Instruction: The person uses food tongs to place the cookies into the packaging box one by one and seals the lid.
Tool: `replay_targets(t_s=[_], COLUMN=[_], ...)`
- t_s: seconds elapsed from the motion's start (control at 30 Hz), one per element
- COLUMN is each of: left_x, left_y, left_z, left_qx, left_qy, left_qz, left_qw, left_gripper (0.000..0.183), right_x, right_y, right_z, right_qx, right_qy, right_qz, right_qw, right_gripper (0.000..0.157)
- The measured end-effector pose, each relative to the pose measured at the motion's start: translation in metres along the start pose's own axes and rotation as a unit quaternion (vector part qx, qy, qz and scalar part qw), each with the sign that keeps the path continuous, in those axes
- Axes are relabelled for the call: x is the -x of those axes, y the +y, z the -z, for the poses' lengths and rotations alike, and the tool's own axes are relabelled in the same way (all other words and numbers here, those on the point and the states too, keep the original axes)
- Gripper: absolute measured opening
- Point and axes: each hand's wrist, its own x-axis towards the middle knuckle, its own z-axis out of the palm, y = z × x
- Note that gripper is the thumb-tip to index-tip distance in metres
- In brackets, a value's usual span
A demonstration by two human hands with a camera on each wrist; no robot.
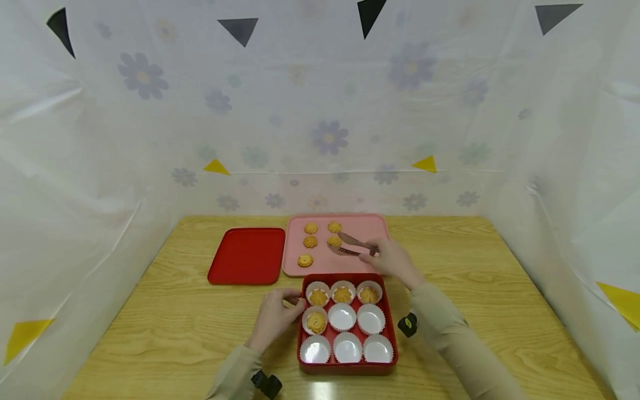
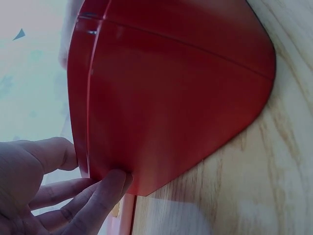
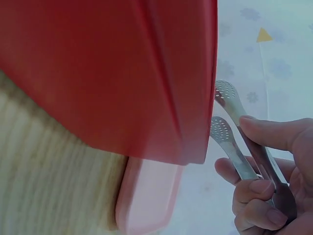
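Note:
My right hand [image 1: 392, 261] holds metal tongs [image 1: 356, 242] with perforated tips over the pink tray [image 1: 367, 225]. The tong tips stand apart on either side of a swirled cookie [image 1: 334, 241]. In the right wrist view, thumb and fingers wrap the tongs' handles. At the left wall of a red box [image 1: 348, 369], my left hand [image 1: 275, 314] grips the edge near its far corner; the left wrist view shows fingers at the rim and outer wall. White paper cups [image 1: 342, 316] line the box in three rows. Cookies fill the far row's cups, and another cookie [image 1: 316, 322] sits at middle left.
Several more cookies [image 1: 305, 260] lie on the left half of the pink tray, behind the box. Left of that tray is a flat red lid or tray [image 1: 247, 255]. Everything stands on a wooden table [image 1: 165, 311], enclosed by white flowered sheeting [image 1: 280, 111].

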Motion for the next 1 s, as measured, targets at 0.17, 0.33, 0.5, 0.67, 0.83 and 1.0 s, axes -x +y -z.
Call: replay_targets(t_s=[0.17,0.33,0.5,0.67,0.83,1.0], left_x=[0.0,0.0,-0.001,-0.001,-0.001,-0.001], left_y=[0.0,0.0,0.0,-0.002,-0.001,-0.001], left_z=[0.0,0.0,0.0,0.0,0.0,0.0], left_qx=[-0.001,-0.003,0.0,0.002,-0.004,-0.007], left_qy=[0.0,0.0,0.001,0.001,0.001,0.002], left_qz=[0.007,0.011,0.007,0.003,0.003,0.004], left_qw=[1.0,0.9999,1.0,1.0,1.0,1.0], left_gripper=[0.022,0.022,0.022,0.021,0.021,0.021], right_x=[-0.013,-0.024,-0.034,-0.041,-0.046,-0.051], right_y=[-0.002,-0.006,-0.009,-0.01,-0.009,-0.006], right_z=[0.002,0.002,0.001,-0.002,-0.004,-0.005], right_qx=[0.023,0.037,0.046,0.068,0.09,0.098], right_qy=[-0.018,-0.039,-0.046,-0.043,-0.048,-0.053], right_qz=[-0.017,-0.029,-0.036,-0.051,-0.064,-0.058], right_qw=[0.999,0.998,0.997,0.995,0.993,0.992], right_gripper=[0.02,0.02,0.021,0.022,0.025,0.028])
